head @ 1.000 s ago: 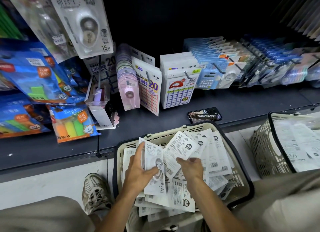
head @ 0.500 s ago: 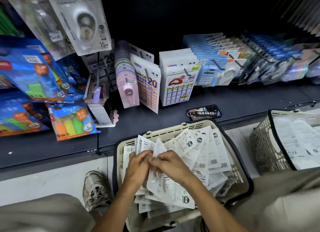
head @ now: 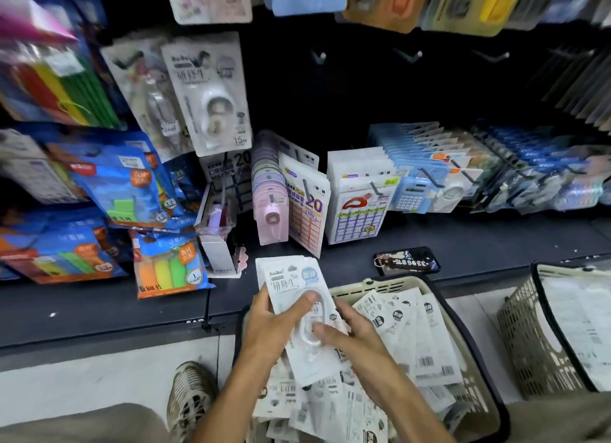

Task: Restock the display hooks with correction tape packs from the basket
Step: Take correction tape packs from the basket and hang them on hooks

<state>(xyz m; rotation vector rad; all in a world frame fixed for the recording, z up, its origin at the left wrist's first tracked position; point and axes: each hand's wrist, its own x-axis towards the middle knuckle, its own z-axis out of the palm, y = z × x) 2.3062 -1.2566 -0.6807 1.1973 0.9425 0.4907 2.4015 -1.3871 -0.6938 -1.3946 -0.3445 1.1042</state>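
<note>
A small stack of white correction tape packs (head: 291,284) is lifted face up above the beige basket (head: 476,399). My left hand (head: 271,323) grips the stack from the left, thumb across its front. My right hand (head: 347,330) holds it from the right, fingers on the clear blister. Several more packs (head: 416,330) lie loose in the basket, mostly back side up. The same kind of pack (head: 208,92) hangs on a hook at upper left. Bare display hooks (head: 408,55) stick out of the dark back panel above.
A dark shelf (head: 463,241) carries a phone with a key tag (head: 407,261). Sticker packs (head: 358,194), pink tape packs (head: 269,194) and blue calculators (head: 413,191) hang on low hooks. A second basket (head: 529,337) stands at right. My shoe (head: 191,399) is at bottom left.
Both hands have gathered packs into a stack and raised it out of the basket, now face up. The camera has tilted up, showing the upper hooks.
</note>
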